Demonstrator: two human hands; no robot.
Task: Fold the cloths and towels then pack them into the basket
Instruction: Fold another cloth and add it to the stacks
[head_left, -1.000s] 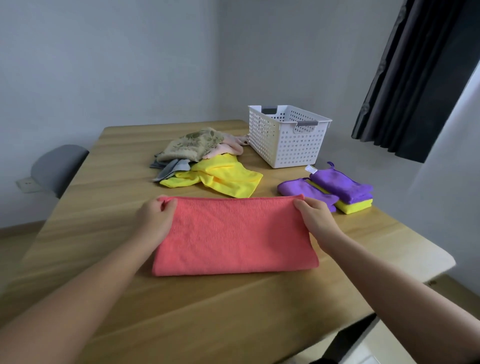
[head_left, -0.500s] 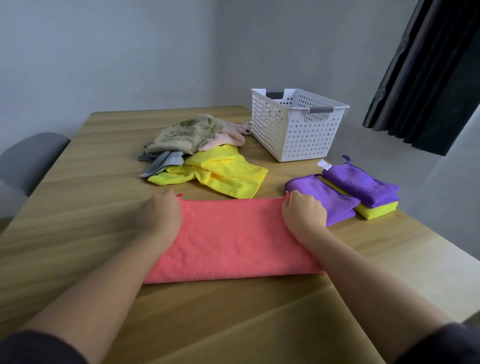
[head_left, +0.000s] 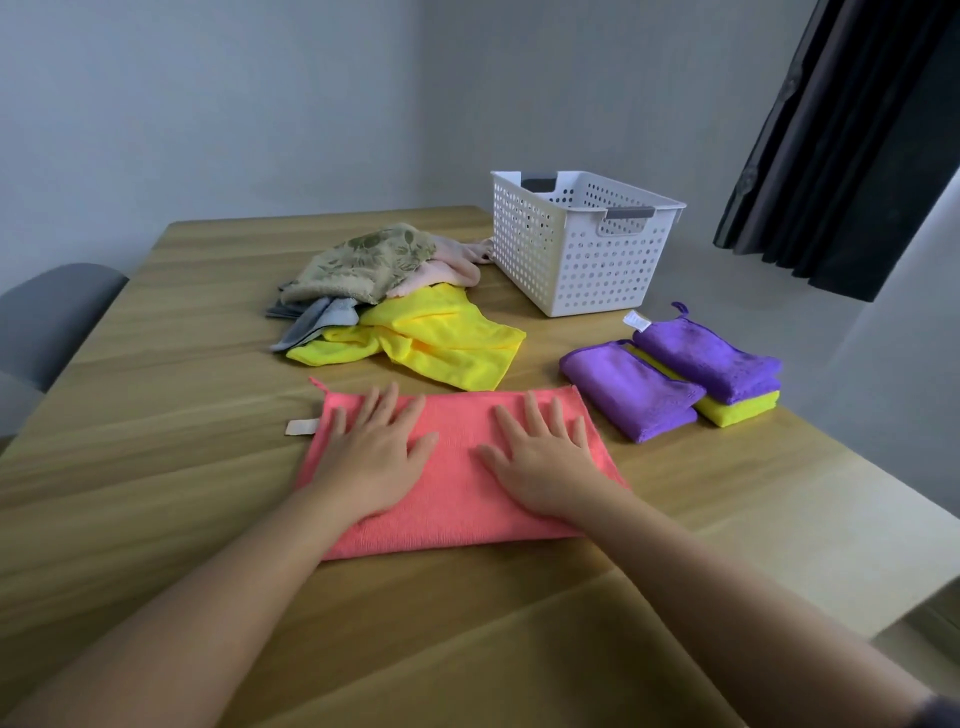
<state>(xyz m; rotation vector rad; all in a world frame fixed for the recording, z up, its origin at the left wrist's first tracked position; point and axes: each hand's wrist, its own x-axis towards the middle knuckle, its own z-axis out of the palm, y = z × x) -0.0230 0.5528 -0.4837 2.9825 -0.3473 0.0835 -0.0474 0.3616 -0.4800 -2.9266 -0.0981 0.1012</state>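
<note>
Fingers (head_left: 388, 402) of the left hand (head_left: 371, 467) are spread and laid flat. Those of the right hand (head_left: 540, 467) are spread the same way, palm down. Both hands are pressed on the pink cloth (head_left: 457, 509), left hand on its left half, right hand on its right half, thumbs turned toward each other.

The pink cloth is folded into a wide band and lies flat on the wooden surface (head_left: 156, 467), close to the near edge. A white tag (head_left: 301, 427) sticks out at its left side, and a small loop (head_left: 318, 383) at its far left corner.

Just beyond it a yellow cloth (head_left: 436, 343) lies unfolded and crumpled. Behind that is a loose pile: a green towel (head_left: 363, 262) on top, a pale pink cloth (head_left: 449, 270) to its right, a grey cloth (head_left: 317, 319) partly under it.

The white basket (head_left: 582, 270) stands upright at the far right of the surface, with the pale pink cloth touching its left wall.

Right of the pink cloth, a folded purple cloth (head_left: 628, 389) lies on the surface. Just beside it a second purple cloth (head_left: 711, 358) is stacked on a folded yellow one (head_left: 737, 410).

A grey chair (head_left: 47, 312) is seen at the left and a dark curtain (head_left: 857, 130) at the upper right.
</note>
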